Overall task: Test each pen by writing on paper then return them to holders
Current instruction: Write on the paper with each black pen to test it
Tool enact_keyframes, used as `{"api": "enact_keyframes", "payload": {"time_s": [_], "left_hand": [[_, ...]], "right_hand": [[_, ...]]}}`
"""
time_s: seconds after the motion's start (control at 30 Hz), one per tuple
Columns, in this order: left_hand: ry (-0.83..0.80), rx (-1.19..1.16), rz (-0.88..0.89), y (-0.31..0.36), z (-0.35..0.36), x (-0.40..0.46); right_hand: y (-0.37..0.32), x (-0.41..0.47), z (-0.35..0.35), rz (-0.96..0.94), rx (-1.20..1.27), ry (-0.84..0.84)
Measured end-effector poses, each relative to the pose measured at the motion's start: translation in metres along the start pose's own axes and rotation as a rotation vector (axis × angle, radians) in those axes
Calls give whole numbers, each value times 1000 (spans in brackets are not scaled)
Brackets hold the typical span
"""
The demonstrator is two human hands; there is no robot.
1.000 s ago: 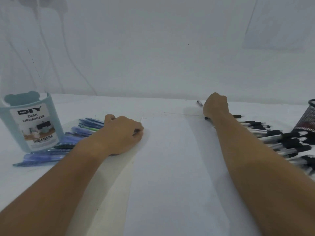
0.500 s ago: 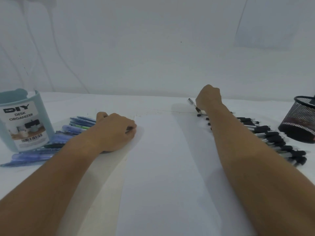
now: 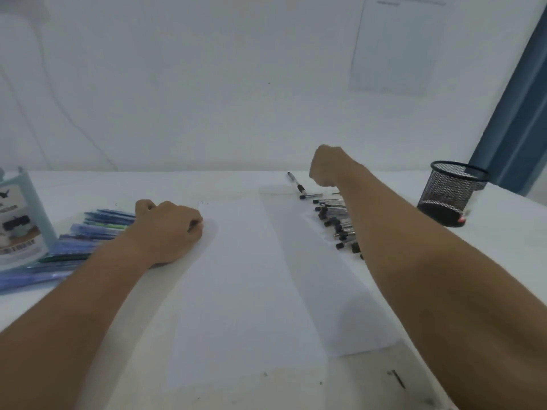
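Left hand [image 3: 168, 232]: fingers curled into a loose fist, resting knuckles-up on the left edge of the paper; whether anything is held inside it cannot be told.
Right hand [image 3: 325, 167]: raised off the bench beyond the black pens, fingers curled under and blurred; whether it holds a pen cannot be told.
Paper [image 3: 245, 291]: white sheet lying flat on the bench between the two forearms, a second sheet overlapping its right side; a faint mark shows near its far left corner.
Black pens [image 3: 336, 220]: a row of clear-barrelled pens with black caps lying on the bench just right of the paper, partly hidden by the right forearm; one pen [image 3: 296, 182] lies apart at the far end, angled away.
Blue pens [image 3: 97, 229]: a heap lying on the bench left of the left hand, against the organizer.
Desk organizer [image 3: 22, 220]: pale blue, upright at the left edge.
Mesh pen holder [image 3: 453, 192]: black, upright at the far right of the bench, well apart from the black pens.
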State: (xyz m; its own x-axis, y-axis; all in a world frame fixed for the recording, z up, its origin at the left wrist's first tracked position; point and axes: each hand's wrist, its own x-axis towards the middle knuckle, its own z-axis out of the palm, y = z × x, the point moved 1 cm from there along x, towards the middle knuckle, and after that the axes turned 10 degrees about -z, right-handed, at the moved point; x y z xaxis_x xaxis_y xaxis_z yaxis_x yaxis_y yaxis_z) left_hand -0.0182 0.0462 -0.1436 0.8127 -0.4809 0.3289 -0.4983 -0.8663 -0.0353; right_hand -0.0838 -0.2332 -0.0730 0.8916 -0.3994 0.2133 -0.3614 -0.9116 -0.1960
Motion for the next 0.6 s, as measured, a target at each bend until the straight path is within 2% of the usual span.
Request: {"api": "enact_keyframes", "payload": {"time_s": [0.13, 0.5, 0.6], "left_hand": [[-13, -12, 6, 0, 0, 0], [-1, -25, -1, -2, 1, 1], [-6, -18, 3, 0, 1, 2]], "right_hand": [[24, -1, 22, -44, -115, -102], [32, 1, 29, -128, -248, -108], [23, 5, 23, -152, -308, -51]]}}
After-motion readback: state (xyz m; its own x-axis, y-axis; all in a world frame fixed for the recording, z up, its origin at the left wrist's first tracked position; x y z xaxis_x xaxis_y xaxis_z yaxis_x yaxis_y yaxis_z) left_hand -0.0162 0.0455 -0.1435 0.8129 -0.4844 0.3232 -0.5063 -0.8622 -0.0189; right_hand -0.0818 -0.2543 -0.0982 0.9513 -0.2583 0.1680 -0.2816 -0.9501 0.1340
